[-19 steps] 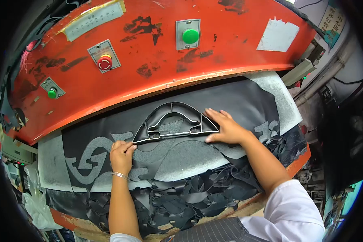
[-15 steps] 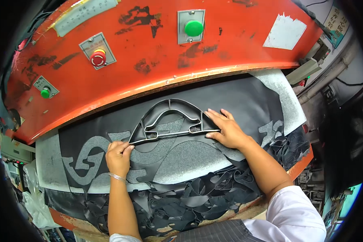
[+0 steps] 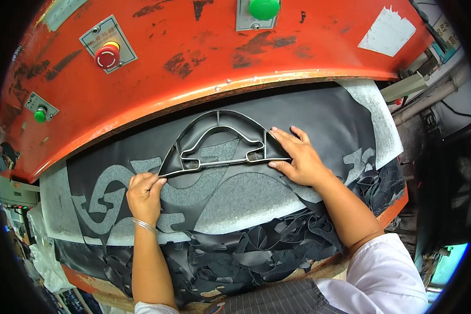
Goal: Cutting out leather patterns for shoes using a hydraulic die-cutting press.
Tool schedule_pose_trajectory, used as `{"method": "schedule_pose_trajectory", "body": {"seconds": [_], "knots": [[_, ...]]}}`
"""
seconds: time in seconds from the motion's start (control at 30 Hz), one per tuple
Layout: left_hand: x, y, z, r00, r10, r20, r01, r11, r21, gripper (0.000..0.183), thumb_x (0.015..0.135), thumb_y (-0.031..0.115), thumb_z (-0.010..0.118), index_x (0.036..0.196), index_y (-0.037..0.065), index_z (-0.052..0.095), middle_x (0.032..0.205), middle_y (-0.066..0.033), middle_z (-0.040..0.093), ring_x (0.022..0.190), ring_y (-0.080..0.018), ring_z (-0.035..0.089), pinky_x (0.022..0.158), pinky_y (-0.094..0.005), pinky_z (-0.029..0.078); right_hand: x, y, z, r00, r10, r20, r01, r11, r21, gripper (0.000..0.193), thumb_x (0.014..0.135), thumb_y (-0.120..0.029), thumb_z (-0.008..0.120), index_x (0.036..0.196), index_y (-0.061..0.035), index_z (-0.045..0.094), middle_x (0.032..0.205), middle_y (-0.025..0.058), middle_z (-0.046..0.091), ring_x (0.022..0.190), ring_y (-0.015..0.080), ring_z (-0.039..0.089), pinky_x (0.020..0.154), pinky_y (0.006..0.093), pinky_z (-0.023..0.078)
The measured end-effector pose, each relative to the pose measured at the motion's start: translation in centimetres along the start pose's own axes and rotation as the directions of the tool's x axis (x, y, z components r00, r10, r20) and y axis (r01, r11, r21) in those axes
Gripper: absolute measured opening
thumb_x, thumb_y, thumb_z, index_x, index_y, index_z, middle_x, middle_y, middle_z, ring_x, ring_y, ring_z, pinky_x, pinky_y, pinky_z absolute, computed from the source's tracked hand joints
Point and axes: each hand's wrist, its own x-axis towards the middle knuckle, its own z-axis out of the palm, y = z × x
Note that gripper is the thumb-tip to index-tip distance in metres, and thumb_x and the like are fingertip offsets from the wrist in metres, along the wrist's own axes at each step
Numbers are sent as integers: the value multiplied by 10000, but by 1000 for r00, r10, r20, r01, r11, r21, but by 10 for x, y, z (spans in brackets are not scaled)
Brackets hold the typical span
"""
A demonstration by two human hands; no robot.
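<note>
A curved steel cutting die (image 3: 222, 140), shaped like a crescent with inner bars, lies flat on a sheet of black leather-like material (image 3: 319, 118) under the orange press head (image 3: 204, 57). My left hand (image 3: 144, 196) pinches the die's pointed left tip with thumb and fingers. At the die's right end, my right hand (image 3: 295, 157) rests with its fingers spread over the frame. Cut-out shapes in the sheet show the grey cutting board (image 3: 246, 196) beneath.
The press head carries a red stop button (image 3: 107, 55), a green button (image 3: 263, 8) at top and a small green button (image 3: 40, 114) at left. A heap of black offcut strips (image 3: 246, 256) lies along the near edge. A white pad (image 3: 374, 118) sticks out at right.
The view has shifted down and closer to the bed. Both hands and the die have slid a little toward me and rightward on the sheet, keeping the same hold.
</note>
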Motion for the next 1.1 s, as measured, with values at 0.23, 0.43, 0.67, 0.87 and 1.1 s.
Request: {"method": "schedule_pose_trajectory", "body": {"seconds": [0.23, 0.43, 0.67, 0.87, 1.1], "knots": [[2, -1, -4, 999, 53, -1, -53, 999, 0, 144, 687, 56, 766, 819, 20, 722, 784, -67, 652, 760, -225, 573, 702, -310, 462, 2, -6, -5, 1000, 6, 8, -6, 1000, 15, 681, 807, -305, 701, 1358, -5, 437, 1345, 221, 504, 1274, 315, 467, 1116, 494, 228], [-5, -5, -5, 999, 50, -3, -50, 999, -17, 136, 699, 95, 764, 815, 34, 727, 813, -77, 659, 796, -243, 582, 732, -332, 471, -7, -11, -7, 1000, -3, 1, 3, 1000, -19, 674, 825, -326, 680, 1358, 2, 430, 1354, 219, 497, 1272, 328, 462, 1121, 478, 231], [-21, 0, -57, 993, -74, 92, 95, 964, -249, 249, 754, 159, 745, 962, 25, 715, 941, -125, 673, 899, -259, 631, 813, -346, 494, -25, -60, -29, 986, 156, -53, -155, 988, 22, 669, 803, -354, 722, 1325, -11, 481, 1281, 208, 555, 1231, 341, 497, 1048, 439, 344], [-31, 1, -189, 669, 266, -694, -255, 959, 122, 234, 964, 90, 517, 806, -43, 626, 812, -82, 555, 778, -194, 555, 717, -320, 466, -21, -153, -83, 787, 259, -560, 127, 821, 557, 307, 843, -64, 693, 1061, 7, 489, 814, 58, 616, 699, 76, 549, 631, 226, 458], [-13, 37, -231, 878, 249, -410, -198, 967, 162, 335, 943, 118, 554, 653, 8, 430, 686, -103, 435, 607, -245, 403, 564, -368, 339, -15, -155, -104, 764, 334, -552, 73, 805, 589, 175, 860, -95, 694, 899, -16, 543, 752, 27, 601, 673, 81, 539, 632, 236, 458]]}}
